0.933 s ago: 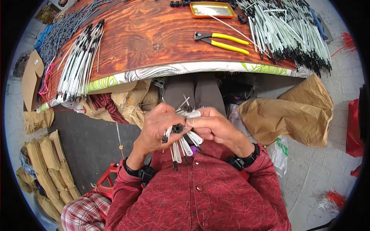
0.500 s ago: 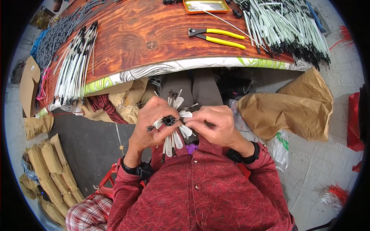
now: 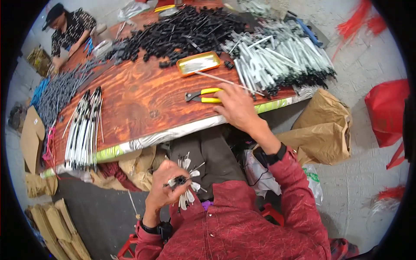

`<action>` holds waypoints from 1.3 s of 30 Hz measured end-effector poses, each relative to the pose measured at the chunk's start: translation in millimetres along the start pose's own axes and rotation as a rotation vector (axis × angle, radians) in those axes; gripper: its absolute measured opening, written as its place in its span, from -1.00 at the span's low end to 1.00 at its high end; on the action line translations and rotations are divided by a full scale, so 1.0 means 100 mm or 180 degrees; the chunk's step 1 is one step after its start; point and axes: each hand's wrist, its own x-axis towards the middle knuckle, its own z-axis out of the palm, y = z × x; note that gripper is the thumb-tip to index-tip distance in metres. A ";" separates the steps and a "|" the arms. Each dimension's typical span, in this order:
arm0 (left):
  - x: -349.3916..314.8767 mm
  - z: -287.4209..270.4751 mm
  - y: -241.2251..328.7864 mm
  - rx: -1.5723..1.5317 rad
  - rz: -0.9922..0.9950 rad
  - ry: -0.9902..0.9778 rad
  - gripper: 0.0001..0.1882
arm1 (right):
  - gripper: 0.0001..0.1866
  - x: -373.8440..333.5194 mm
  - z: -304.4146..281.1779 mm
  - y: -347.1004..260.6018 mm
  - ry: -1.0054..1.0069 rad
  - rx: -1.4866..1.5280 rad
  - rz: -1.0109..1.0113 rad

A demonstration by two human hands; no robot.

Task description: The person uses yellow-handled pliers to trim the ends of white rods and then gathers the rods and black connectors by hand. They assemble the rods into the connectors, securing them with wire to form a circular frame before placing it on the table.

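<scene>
Low over my lap, my left hand (image 3: 164,184) is closed round a black slotted round hub (image 3: 180,180) with thin rods and whitish flat-ended pieces (image 3: 187,198) fanning out from it. My right hand (image 3: 239,106) is stretched forward to the table edge, fingers and thumb on either side of the yellow handles of the cutting pliers (image 3: 209,91). The handle ends are hidden under this hand. The pliers lie flat on the wooden table (image 3: 143,108), jaws toward the left.
A shallow orange-rimmed tray (image 3: 198,64) holds white strips; a thin rod (image 3: 225,79) rests against it. Black parts (image 3: 182,34) are heaped behind, white rods (image 3: 281,56) at right, another bundle (image 3: 84,130) at left. A person (image 3: 71,32) sits at the far left. Brown paper (image 3: 320,134) hangs near the right edge.
My right hand has left the hub and reached forward to the pliers' handles. My left hand keeps the hub. The view has tilted up, showing more of the table's far side.
</scene>
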 end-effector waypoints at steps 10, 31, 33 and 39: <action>-0.13 0.03 -0.02 -0.0120 -0.0312 0.0049 -0.81 | -0.70 0.09 -0.01 -0.06 -0.0732 0.1207 0.0634; -0.05 0.11 0.02 0.0422 -0.0212 0.0561 -0.68 | -0.63 -1.01 -0.33 -0.70 -0.2353 0.2990 0.0249; -0.03 0.09 0.02 0.0374 -0.0181 0.0509 -0.66 | -0.61 -1.00 -0.32 -0.73 -0.2355 0.3023 0.0257; -0.04 0.08 0.00 0.0257 -0.0094 0.0332 -0.58 | -0.49 -0.96 -0.39 -0.86 -0.2056 0.2620 0.0232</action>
